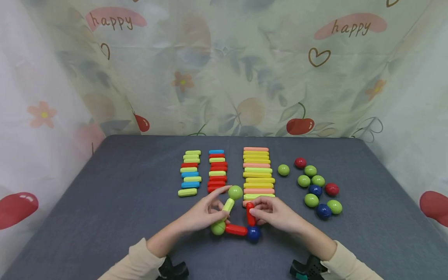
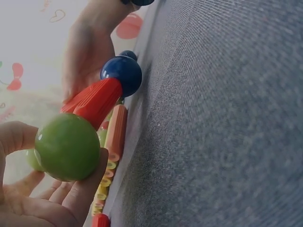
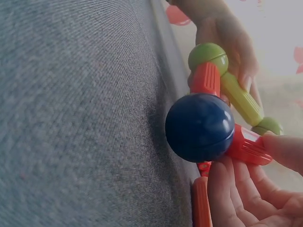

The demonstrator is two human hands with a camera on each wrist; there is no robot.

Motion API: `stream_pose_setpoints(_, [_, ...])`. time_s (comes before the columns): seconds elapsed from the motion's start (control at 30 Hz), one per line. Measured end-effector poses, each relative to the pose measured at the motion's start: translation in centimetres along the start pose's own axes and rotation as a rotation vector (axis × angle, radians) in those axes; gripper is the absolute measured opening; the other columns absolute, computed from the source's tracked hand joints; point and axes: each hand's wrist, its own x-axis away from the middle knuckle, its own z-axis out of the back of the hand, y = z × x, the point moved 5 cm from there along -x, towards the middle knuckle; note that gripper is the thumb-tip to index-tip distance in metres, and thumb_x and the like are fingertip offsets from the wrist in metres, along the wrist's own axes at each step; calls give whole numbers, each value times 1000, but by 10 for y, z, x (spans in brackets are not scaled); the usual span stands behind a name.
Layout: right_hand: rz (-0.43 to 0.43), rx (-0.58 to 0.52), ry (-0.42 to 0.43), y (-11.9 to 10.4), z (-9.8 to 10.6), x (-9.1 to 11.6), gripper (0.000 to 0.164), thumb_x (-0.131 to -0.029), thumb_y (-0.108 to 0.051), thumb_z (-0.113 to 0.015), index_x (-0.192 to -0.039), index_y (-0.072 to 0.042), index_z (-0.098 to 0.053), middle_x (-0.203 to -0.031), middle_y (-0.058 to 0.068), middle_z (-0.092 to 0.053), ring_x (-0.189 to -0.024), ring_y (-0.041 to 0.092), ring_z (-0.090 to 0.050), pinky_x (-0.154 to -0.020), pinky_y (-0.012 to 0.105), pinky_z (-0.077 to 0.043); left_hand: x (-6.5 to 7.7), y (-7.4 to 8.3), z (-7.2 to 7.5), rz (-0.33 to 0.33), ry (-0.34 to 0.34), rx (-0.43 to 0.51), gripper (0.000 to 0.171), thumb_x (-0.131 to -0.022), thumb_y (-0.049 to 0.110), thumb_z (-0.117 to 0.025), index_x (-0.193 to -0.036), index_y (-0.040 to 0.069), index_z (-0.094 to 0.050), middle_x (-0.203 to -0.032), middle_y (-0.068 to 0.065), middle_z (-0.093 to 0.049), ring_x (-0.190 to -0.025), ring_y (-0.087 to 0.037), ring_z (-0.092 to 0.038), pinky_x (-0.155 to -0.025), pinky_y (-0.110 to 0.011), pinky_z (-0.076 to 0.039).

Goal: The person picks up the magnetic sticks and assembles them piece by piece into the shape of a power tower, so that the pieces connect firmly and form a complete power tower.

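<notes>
Between the hands is a joined chain of magnetic-looking rods and balls. My left hand (image 1: 200, 214) grips the yellow-green rod (image 3: 241, 98), its fingers also around the green ball (image 2: 67, 146) at the near left corner. Another green ball (image 1: 235, 192) sits on that rod's far end, close to the left fingertips. A red rod (image 1: 236, 230) links the near green ball to a blue ball (image 3: 200, 127). My right hand (image 1: 276, 213) pinches a second red rod (image 1: 250, 214), which rises from the blue ball with its other end free.
Behind the hands lie a left column of short rods (image 1: 190, 170), a middle column of mostly red short rods (image 1: 218, 168) and a column of longer yellow and pink rods (image 1: 258, 175). Several loose balls (image 1: 311, 200) are grouped at the right on the grey table (image 1: 122, 186).
</notes>
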Motion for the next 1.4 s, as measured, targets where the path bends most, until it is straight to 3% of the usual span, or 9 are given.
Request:
stream_pose_setpoints(0.3, [14, 15, 12, -2, 1, 0, 45, -89, -31, -63, -120, 1, -55, -98, 8, -64, -84, 13, -62, -76, 32, -57, 1, -1, -5, 89, -44, -13, 66, -90, 14, -59, -145, 29, -27, -89, -8, -61, -71, -13, -65, -68, -25, -52])
stream_pose_setpoints(0.63, [100, 88, -30, -4, -4, -3, 35, -89, -25, -63, -109, 4, -60, -92, 9, -64, -77, 12, -61, -71, 26, -55, 1, 0, -10, 93, -87, -25, 65, -90, 12, -59, -145, 26, -28, -90, -7, -61, -71, -11, -63, -69, -23, -52])
stream_pose_setpoints(0.87, [108, 122, -28, -6, -5, -3, 34, -89, -26, -63, -107, 3, -61, -91, 10, -64, -76, 13, -60, -70, 25, -54, 1, 3, -11, 86, -103, -35, 64, -91, 12, -58, -146, 24, -27, -92, -11, -61, -72, -11, -62, -68, -24, -51])
stream_pose_setpoints(1.17, [122, 162, -22, -9, -5, -3, 32, -89, -24, -63, -107, 2, -62, -87, 9, -64, -71, 13, -58, -67, 25, -53, 0, 0, -9, 115, -91, -30, 62, -91, 19, -59, -145, 25, -28, -90, -6, -65, -70, -13, -65, -70, -24, -52])
stream_pose_setpoints(1.4, [162, 217, -31, -16, -4, -1, 28, -90, -23, -62, -108, -2, -65, -86, 8, -63, -70, 9, -55, -65, 21, -50, -1, 1, -10, 119, -57, -6, 55, -92, 24, -59, -138, 22, -29, -93, -12, -67, -71, -14, -64, -71, -26, -52])
